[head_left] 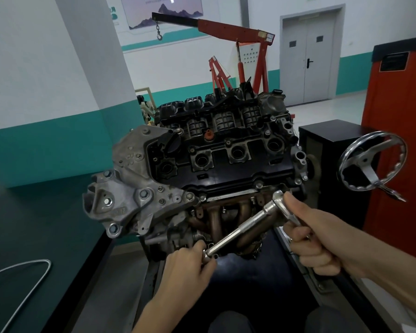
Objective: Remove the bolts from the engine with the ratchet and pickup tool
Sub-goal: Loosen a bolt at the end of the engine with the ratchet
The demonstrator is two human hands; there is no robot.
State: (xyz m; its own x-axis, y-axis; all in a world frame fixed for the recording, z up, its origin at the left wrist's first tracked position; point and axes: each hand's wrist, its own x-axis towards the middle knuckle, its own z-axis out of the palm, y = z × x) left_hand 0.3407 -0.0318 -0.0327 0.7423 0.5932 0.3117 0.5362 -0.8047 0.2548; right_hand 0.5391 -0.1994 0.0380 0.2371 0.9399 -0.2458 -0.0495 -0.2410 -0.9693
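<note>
The engine [216, 159] stands on a stand in front of me, black valve cover on top, rusty exhaust manifold [226, 217] facing me. A chrome ratchet [280, 200] carries a long extension bar [238, 230] that slants down-left to the engine's lower front. My right hand [315, 239] grips the ratchet handle by its head. My left hand [187, 267] pinches the socket end of the extension low under the manifold. The bolt under the socket is hidden. No pickup tool shows.
A chrome handwheel [372, 162] juts out at the right, near my right hand. A red cabinet [399, 131] stands behind it. A dark green bench [22, 224] with a loop of grey cable [29, 282] lies to the left. A red engine hoist [247, 54] stands behind.
</note>
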